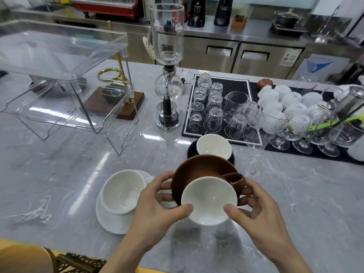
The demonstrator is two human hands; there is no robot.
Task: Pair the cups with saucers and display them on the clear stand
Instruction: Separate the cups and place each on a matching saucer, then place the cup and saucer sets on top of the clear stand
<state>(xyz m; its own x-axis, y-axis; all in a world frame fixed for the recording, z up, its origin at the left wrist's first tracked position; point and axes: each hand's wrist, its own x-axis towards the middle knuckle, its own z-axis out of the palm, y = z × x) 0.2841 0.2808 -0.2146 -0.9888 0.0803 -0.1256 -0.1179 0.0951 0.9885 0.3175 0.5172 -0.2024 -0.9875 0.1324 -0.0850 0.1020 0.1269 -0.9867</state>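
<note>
A brown cup [209,201] with a white inside rests on a brown saucer [199,170]; both are lifted above the marble counter [59,174]. My left hand [157,205] grips the set's left edge and my right hand [254,211] grips its right side under the handle. A white cup [122,192] sits on a white saucer [112,219] at the left. Behind, a white-lined cup [213,145] stands on a black saucer [192,148]. The clear two-tier stand [59,54] stands at the far left with nothing on it.
A glass siphon brewer [167,75] stands mid-counter. A black mat [232,83] holds several upturned glasses; white cups [283,99] and stemmed glasses [295,131] crowd the right. A wooden base with a gold dripper stand [116,95] sits behind the clear stand.
</note>
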